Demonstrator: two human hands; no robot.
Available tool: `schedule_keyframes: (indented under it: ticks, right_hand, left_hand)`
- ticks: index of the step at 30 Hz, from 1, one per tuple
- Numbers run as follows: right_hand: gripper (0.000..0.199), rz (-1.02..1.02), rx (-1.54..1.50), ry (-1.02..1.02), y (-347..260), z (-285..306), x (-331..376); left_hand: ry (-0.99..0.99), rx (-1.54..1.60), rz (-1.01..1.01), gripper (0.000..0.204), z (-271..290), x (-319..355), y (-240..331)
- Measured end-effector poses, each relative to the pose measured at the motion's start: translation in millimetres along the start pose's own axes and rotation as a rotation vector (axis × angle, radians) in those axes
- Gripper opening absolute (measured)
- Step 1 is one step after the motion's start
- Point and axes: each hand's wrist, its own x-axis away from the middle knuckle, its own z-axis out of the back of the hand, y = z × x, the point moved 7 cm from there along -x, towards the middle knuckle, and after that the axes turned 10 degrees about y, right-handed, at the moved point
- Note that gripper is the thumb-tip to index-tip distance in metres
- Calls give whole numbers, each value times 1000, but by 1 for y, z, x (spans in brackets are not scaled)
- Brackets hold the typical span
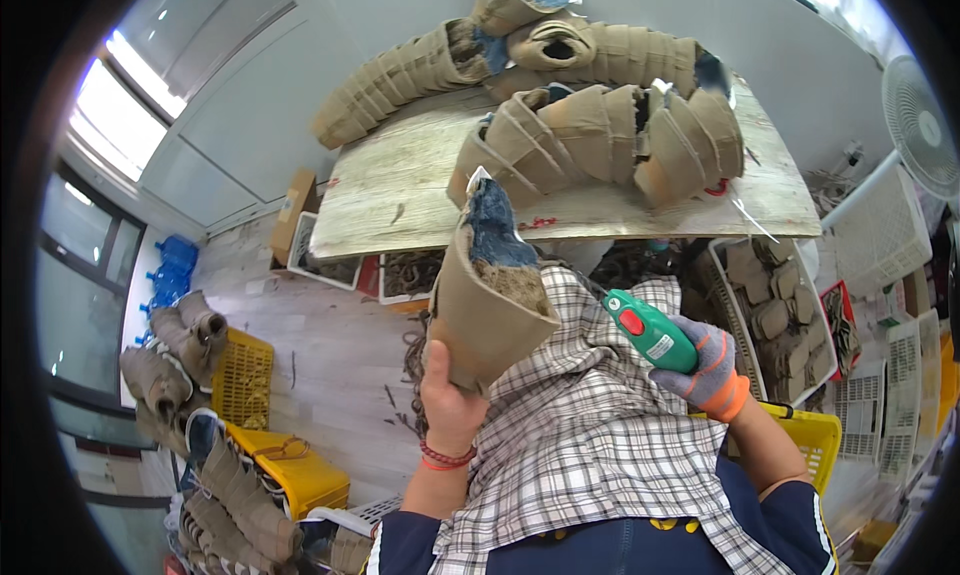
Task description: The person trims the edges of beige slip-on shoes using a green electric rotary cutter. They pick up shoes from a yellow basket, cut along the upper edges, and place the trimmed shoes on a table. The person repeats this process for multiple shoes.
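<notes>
One bare left hand [452, 403] grips a tan piece [488, 327], likely light, pliant and best held low, in front of the counter [395, 218] as the gloved right hand [708, 370] clasps a green tool [655, 332].

Left fingers [437, 363] mostly hidden behind tan tube [488, 327], topmost tube [503, 7] cut off, tool label [661, 347] unreadable

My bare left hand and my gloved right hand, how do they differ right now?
The left hand is bare, with a red bracelet; the right hand wears a grey and orange glove. The left hand holds a tan sleeve-like piece with blue inside; the right hand grips a green handheld tool with a red button. Both are holding something.
</notes>
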Motion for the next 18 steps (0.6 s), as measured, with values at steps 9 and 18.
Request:
schedule_keyframes:
  ticks: [9, 18]
  right_hand:
    - [54, -262, -56, 8, 18, -12, 4]
    - [61, -242, -287, -39, -31, -42, -40]
  left_hand:
    - [47, -338, -438, 38, 16, -42, 77]
    - [113, -71, -372, 42, -9, -50, 28]
